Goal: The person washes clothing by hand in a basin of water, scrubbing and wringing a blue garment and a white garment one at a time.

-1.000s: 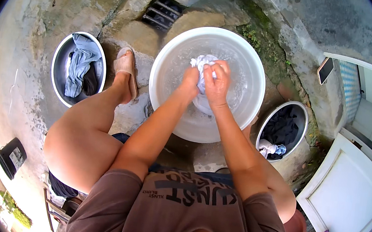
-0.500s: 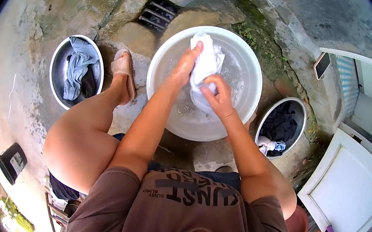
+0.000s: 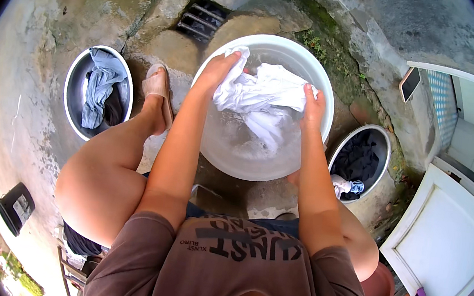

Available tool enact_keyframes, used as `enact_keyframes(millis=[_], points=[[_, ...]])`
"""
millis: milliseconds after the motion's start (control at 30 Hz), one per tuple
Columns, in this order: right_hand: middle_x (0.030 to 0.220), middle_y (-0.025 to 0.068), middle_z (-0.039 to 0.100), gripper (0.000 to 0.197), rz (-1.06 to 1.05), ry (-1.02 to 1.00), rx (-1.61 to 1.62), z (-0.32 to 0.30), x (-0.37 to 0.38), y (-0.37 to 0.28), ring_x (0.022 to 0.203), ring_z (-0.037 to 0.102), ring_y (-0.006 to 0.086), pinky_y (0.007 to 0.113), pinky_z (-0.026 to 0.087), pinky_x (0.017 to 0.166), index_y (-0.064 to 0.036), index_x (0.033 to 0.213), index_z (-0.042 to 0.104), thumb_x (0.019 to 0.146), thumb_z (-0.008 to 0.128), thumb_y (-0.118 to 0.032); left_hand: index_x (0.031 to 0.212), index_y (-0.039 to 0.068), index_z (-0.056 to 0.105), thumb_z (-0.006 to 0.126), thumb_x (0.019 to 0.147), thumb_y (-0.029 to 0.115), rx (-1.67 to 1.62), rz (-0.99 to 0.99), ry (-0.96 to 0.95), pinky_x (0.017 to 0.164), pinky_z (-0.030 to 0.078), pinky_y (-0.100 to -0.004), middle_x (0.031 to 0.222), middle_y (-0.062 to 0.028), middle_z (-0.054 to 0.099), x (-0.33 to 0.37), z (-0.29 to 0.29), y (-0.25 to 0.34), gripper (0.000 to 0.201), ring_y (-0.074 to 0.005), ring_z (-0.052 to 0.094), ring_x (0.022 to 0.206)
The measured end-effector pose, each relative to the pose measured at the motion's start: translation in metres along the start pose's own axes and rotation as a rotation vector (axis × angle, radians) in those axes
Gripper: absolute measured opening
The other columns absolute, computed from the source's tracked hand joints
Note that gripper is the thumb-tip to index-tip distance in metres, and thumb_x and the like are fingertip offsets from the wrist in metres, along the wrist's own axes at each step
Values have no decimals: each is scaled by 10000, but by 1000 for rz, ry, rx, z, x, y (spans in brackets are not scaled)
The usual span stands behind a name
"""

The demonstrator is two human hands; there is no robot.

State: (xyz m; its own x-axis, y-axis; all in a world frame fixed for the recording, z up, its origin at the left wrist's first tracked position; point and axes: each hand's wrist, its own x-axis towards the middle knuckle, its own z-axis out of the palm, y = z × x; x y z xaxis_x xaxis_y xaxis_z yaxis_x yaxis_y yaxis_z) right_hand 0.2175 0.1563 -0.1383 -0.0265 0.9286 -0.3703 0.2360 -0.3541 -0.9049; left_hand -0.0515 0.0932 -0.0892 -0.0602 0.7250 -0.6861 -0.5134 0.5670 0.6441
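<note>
Over white basin (image 3: 320,81), hands (image 3: 264,87) gripping stretched white cloth (image 3: 261,92)

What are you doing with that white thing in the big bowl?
A person is crouched over a big white basin of water, washing by hand. The left hand and the right hand each grip an end of a wet white cloth, stretched between them above the water, with part of it hanging down into it. A metal bowl of grey clothes sits to the left, and another bowl of dark clothes to the right.
</note>
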Motion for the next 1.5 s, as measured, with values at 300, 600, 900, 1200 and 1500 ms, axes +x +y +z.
enact_keyframes(millis=[300, 600, 900, 1200, 1500], points=[[1221, 132, 485, 492, -298, -120, -477, 30, -24, 9, 1097, 482, 301, 385, 408, 896, -80, 1113, 502, 686, 737, -149, 1352, 195, 379, 690, 716, 200, 1184, 857, 350, 963, 359, -466, 1320, -101, 409, -13, 40, -78, 707, -334, 398, 1195], [1065, 149, 565, 417, -507, -219, -1411, 51, 1, 60, 995, 541, 327, 447, 440, 806, -94, 1153, 466, 798, 633, -235, 1368, 230, 365, 621, 800, 355, 1327, 113, -91, 1031, 321, -420, 1432, -77, 311, 24, 6, -142, 635, -335, 346, 1273], [946, 142, 578, 306, -440, -224, -120, 98, -78, -20, 830, 570, 350, 359, 462, 740, -49, 1019, 523, 745, 654, -83, 1281, 85, 451, 545, 843, 454, -491, -23, 139, 934, 398, -366, 1105, -138, 580, 19, 21, -89, 580, -264, 545, 1029], [705, 63, 547, 111, -886, -174, -498, 120, -81, -30, 600, 566, 252, 347, 450, 526, -112, 690, 581, 686, 679, -164, 1153, 1, 541, 506, 905, 396, -583, -126, 13, 749, 505, -385, 1042, -147, 607, 26, 17, -110, 468, -242, 612, 889], [918, 168, 629, 284, -201, 106, -752, 4, 13, 11, 848, 592, 363, 432, 452, 752, -65, 947, 620, 846, 549, -321, 1069, 11, 613, 513, 883, 415, 336, 131, 275, 897, 395, -414, 1062, -200, 598, 8, 48, -54, 456, -325, 536, 1044]])
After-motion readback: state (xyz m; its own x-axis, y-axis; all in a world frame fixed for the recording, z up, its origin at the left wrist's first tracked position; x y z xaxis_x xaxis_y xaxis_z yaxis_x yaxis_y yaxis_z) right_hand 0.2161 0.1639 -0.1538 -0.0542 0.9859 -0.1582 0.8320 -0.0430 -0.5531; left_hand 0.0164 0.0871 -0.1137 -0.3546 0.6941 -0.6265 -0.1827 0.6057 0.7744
